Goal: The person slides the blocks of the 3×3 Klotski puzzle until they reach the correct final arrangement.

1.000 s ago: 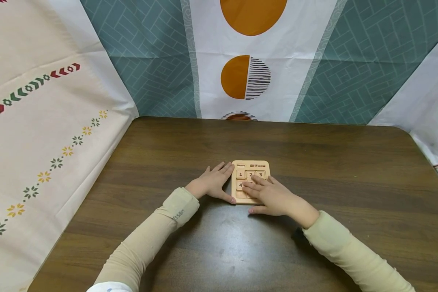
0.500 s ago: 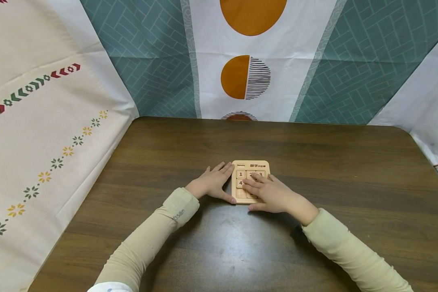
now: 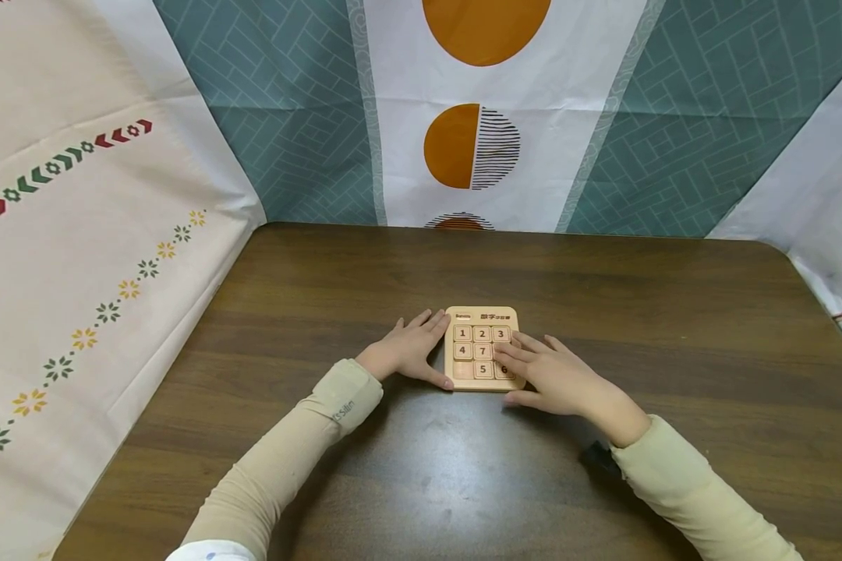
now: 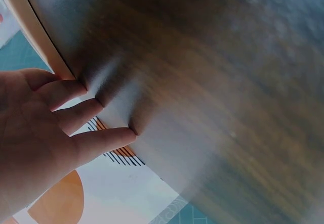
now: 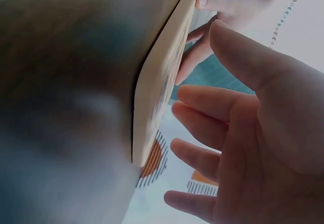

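A wooden number slide puzzle (image 3: 464, 380) lies flat on the table. In the head view its tiles show 1, 2 and 3 on top, 4 and 7 in the middle row, and 5 and 6 at the bottom. The lower left slot has no tile. Along the left edge of the frame my left hand (image 3: 412, 351) rests with spread, straight fingers, its thumb at the near left corner. My right hand (image 3: 560, 379) hovers over the right side, fingers extended, hiding the middle row's right end. Whether its fingertips touch the tiles, I cannot tell.
The brown wooden table (image 3: 365, 499) extends around the puzzle. A patterned cloth (image 3: 323, 117) hangs behind its far edge, and a pale printed cloth (image 3: 77, 273) runs along the left side.
The 4 tile has slid slightly away from me, up against the 1. My right hand has since moved right, uncovering the 7, 5 and part of the 6. The left hand stays put.
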